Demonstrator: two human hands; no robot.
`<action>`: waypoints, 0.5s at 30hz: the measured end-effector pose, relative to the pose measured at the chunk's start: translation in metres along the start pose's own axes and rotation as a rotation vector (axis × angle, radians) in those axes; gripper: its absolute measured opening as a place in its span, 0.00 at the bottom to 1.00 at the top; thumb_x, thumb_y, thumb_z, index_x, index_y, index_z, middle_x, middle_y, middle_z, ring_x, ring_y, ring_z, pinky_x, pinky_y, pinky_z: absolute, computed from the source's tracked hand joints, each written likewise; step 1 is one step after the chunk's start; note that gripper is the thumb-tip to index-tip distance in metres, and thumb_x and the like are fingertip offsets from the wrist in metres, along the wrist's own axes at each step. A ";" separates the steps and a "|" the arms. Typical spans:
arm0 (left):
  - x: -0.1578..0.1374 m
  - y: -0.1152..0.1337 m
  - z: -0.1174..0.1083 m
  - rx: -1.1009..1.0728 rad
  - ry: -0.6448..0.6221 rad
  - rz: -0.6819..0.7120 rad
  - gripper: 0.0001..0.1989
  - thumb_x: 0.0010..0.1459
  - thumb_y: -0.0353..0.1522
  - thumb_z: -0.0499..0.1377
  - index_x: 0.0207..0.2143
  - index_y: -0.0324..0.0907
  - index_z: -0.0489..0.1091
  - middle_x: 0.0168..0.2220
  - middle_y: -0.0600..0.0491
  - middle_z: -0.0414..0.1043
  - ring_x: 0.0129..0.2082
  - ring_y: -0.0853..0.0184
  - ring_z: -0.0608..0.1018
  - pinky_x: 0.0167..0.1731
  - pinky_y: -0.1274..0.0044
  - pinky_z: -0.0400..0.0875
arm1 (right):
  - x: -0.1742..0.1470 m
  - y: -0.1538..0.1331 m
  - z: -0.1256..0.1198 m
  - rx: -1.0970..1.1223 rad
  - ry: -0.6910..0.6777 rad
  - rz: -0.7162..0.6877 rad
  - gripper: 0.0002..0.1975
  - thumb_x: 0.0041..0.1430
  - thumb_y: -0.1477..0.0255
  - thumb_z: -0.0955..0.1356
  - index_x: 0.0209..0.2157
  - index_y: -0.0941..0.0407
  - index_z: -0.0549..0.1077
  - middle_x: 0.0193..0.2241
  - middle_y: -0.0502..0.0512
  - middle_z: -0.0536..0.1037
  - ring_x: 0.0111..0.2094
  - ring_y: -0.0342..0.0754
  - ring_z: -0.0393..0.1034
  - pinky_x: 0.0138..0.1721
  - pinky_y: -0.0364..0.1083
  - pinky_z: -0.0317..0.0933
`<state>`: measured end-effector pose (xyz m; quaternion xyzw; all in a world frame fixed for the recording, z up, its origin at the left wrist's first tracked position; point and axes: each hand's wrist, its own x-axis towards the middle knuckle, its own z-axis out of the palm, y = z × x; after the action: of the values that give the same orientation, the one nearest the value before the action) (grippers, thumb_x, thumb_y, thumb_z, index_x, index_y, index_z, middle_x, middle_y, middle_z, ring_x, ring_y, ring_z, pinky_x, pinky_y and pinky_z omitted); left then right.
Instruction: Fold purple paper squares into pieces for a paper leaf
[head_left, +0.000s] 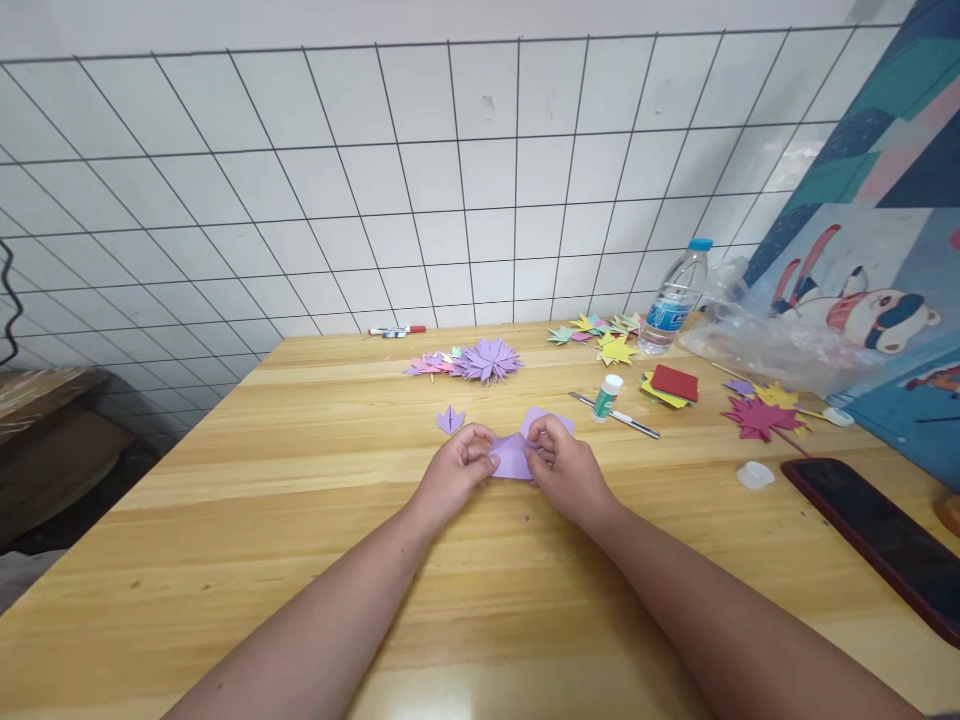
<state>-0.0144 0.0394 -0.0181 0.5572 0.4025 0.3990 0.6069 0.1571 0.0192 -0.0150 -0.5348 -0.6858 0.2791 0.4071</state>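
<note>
Between my two hands is a sheet of purple paper (511,460), partly folded and raised along its top. My left hand (459,465) pinches its left end between thumb and fingers. On the right end, my right hand (566,467) has its fingers closed on the paper and hides that corner. Just behind my right hand lies another purple sheet (548,416), flat on the table. A small folded purple paper piece (451,420) with points rests beyond my left hand.
Past my hands on the wooden table (300,460) lie a purple paper flower (489,360), a glue stick (607,398), a craft knife (634,424) and red paper squares (674,382). A water bottle (667,312), dark-red paper flower (759,417) and phone (877,530) are at right.
</note>
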 end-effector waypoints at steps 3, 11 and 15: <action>-0.003 0.003 0.002 0.043 0.011 0.042 0.15 0.47 0.39 0.62 0.36 0.42 0.64 0.22 0.58 0.69 0.22 0.72 0.71 0.22 0.81 0.58 | 0.000 0.002 0.001 0.050 0.002 0.039 0.02 0.54 0.72 0.61 0.31 0.51 0.59 0.24 0.46 0.70 0.22 0.42 0.67 0.23 0.41 0.60; -0.002 0.004 0.000 0.069 0.073 -0.032 0.21 0.53 0.48 0.52 0.25 0.39 0.68 0.19 0.55 0.65 0.21 0.70 0.68 0.23 0.79 0.62 | 0.000 0.003 0.003 0.093 -0.043 0.065 0.03 0.54 0.72 0.61 0.32 0.51 0.58 0.23 0.45 0.70 0.22 0.42 0.68 0.23 0.41 0.61; -0.002 0.003 0.002 0.191 0.021 0.023 0.16 0.51 0.44 0.57 0.25 0.39 0.68 0.18 0.58 0.61 0.19 0.73 0.63 0.22 0.80 0.56 | -0.001 -0.001 0.001 0.109 -0.034 0.050 0.04 0.55 0.69 0.62 0.33 0.52 0.59 0.24 0.45 0.70 0.20 0.41 0.65 0.23 0.41 0.60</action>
<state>-0.0134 0.0374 -0.0154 0.6128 0.4385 0.3716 0.5423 0.1558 0.0184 -0.0154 -0.5240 -0.6627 0.3354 0.4168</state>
